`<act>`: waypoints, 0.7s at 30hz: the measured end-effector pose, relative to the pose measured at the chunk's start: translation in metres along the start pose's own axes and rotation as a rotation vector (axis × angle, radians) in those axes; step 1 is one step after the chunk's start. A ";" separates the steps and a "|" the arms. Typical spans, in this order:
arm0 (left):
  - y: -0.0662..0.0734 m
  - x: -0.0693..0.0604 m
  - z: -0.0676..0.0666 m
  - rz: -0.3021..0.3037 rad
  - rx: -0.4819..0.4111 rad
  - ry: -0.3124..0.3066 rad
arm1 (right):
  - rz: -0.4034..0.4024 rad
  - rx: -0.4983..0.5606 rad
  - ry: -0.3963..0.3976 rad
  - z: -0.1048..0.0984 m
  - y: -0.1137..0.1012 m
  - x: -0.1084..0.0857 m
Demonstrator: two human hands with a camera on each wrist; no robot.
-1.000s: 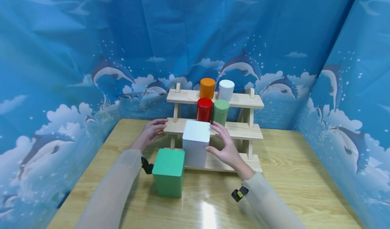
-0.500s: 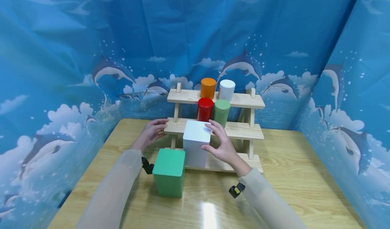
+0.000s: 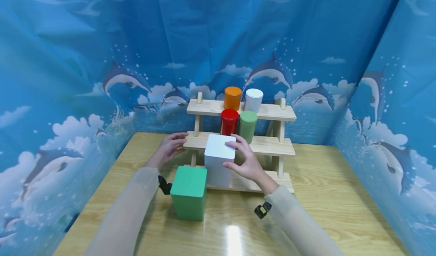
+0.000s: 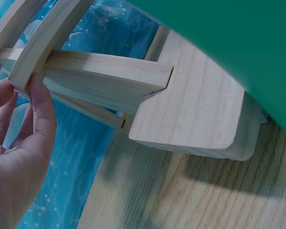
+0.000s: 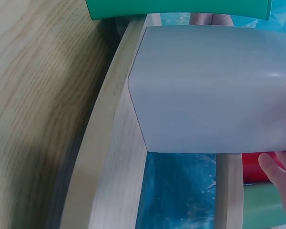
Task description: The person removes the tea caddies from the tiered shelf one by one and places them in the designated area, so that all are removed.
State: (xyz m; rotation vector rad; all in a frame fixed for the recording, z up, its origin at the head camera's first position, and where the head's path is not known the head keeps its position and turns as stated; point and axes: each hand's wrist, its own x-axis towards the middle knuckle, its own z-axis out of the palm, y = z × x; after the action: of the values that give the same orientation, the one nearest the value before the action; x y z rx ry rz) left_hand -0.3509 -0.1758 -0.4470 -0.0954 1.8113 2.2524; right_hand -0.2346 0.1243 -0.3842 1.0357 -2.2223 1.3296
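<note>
My left hand (image 3: 167, 150) pinches the left end of the middle shelf of a wooden three-tier display stand (image 3: 272, 147); the left wrist view shows thumb and fingers on the plank's end (image 4: 26, 78). A tall white box (image 3: 218, 169) stands on the bottom shelf. My right hand (image 3: 250, 165) is at the box's upper right, with fingers reaching over its top and the thumb by its right side. In the right wrist view only the thumb (image 5: 272, 169) side shows and the fingertips are out of frame. A green box (image 3: 189, 195) stands on the table, in front and left.
A red cylinder (image 3: 229, 122) and a light green cylinder (image 3: 247, 126) stand on the middle shelf behind the white box. An orange cylinder (image 3: 232, 98) and a white cylinder (image 3: 253, 101) are on the top shelf. Blue dolphin-print curtain (image 3: 218, 33) surrounds the wooden table (image 3: 323, 195).
My right hand has shifted left, its fingers going from the white box's right edge onto its top. The left hand and both boxes stay where they were.
</note>
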 end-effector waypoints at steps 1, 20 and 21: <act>0.000 0.000 0.000 0.001 0.002 0.001 | -0.002 -0.001 0.004 0.000 0.000 0.000; 0.000 -0.002 0.002 0.012 -0.005 0.003 | -0.095 -0.077 0.084 -0.002 -0.008 -0.009; 0.000 -0.002 0.002 0.012 -0.007 0.005 | -0.109 -0.077 0.089 -0.002 -0.008 -0.010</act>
State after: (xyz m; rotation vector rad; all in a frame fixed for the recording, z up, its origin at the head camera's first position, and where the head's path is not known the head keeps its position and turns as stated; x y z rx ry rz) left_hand -0.3489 -0.1744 -0.4460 -0.0915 1.8114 2.2681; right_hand -0.2220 0.1277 -0.3846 1.0339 -2.1035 1.2102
